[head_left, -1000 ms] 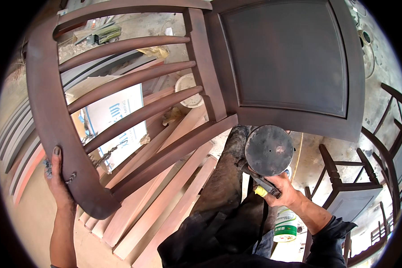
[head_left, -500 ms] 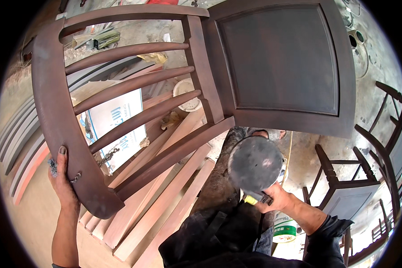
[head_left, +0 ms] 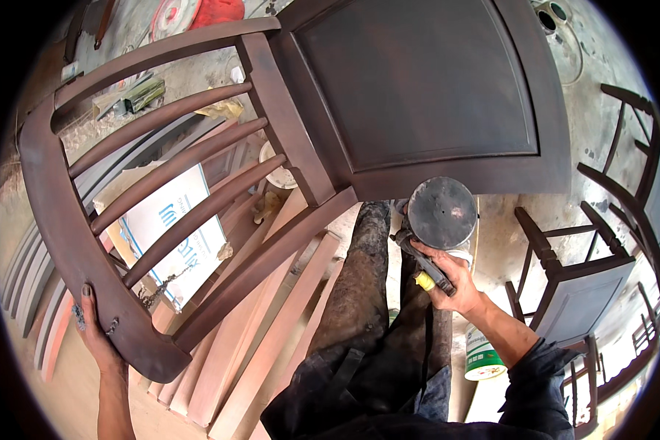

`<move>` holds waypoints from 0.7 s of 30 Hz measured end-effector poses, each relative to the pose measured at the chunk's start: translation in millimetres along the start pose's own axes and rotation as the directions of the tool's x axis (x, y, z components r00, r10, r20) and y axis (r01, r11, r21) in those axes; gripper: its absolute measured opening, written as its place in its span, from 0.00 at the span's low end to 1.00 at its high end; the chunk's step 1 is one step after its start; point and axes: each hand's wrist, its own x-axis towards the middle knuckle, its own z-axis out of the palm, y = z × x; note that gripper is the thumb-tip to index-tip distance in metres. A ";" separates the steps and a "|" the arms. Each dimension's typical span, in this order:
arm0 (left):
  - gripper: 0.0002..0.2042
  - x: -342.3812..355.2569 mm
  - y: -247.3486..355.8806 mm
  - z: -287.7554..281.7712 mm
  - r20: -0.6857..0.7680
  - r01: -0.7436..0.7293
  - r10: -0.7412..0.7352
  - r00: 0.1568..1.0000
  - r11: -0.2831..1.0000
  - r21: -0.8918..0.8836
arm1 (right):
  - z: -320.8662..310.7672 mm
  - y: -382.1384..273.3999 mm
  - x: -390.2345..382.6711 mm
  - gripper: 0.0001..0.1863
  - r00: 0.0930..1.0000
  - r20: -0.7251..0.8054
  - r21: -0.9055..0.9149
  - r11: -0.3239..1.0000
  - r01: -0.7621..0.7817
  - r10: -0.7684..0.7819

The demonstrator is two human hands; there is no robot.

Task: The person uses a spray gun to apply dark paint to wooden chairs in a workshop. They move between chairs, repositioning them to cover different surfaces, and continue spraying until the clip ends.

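A dark brown wooden chair is tilted in front of me, its slatted back to the left and its panelled seat to the right. My left hand grips the lower end of the curved top rail, thumb over the near face, other fingers hidden behind. A small grey fluffy tuft shows beside that thumb. In my right hand is a spray gun with a round black cup on top and a yellow-green fitting. It is held just below the seat's near edge, over my legs.
Pale wooden boards lie below the chair back, near a white printed cardboard sheet. Curved grey strips are at the left. More dark chairs stand at the right, beside a green-and-white bucket. A red container sits far off.
The chair has shifted left and turned slightly, with my left hand moving left and down along with it. The spray gun has risen and moved a little right, tilting so its body shows more.
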 end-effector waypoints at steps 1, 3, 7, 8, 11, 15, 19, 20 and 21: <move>0.24 -1.0 0.8 1.0 0.002 -0.003 0.003 1.000 1.000 0.005 | 1.7 2.8 0.0 0.28 1.000 -0.013 0.001 1.000 0.006 -0.006; 0.24 -1.2 2.4 1.3 0.007 -0.006 0.006 1.000 1.000 0.014 | 5.3 7.5 -0.1 0.29 0.999 -0.037 0.000 1.000 0.021 -0.021; 0.24 2.5 1.5 -5.5 0.037 0.015 -0.015 0.999 1.000 0.005 | 3.8 10.4 -14.2 0.30 0.999 0.003 0.037 0.998 -0.043 0.043; 0.24 2.0 1.7 -4.0 0.034 0.007 -0.007 0.999 1.000 0.002 | 4.1 15.6 -19.8 0.31 0.999 0.007 0.039 0.999 -0.038 0.038; 0.24 -0.6 3.0 0.4 0.023 -0.007 0.007 1.000 1.000 -0.002 | 2.5 18.8 -32.1 0.32 0.996 0.036 0.047 0.995 -0.089 0.087; 0.25 3.1 1.2 -5.3 0.025 0.001 -0.002 1.000 1.000 0.006 | 3.3 19.3 -29.6 0.31 0.999 0.015 0.050 0.998 -0.033 0.032; 0.27 7.1 -7.3 -14.7 0.021 -0.029 0.028 0.999 0.999 0.025 | 8.5 11.2 -8.1 0.29 0.999 -0.038 0.066 0.998 -0.015 0.018; 0.27 6.9 -6.5 -13.3 0.028 -0.019 0.018 0.999 1.000 0.022 | 7.2 9.8 -3.9 0.29 0.999 -0.041 0.050 0.999 0.009 -0.007; 0.27 5.6 -4.9 -11.5 0.034 -0.009 0.008 0.999 1.000 0.020 | 8.9 12.7 -3.5 0.30 0.998 -0.050 0.052 0.998 0.032 -0.029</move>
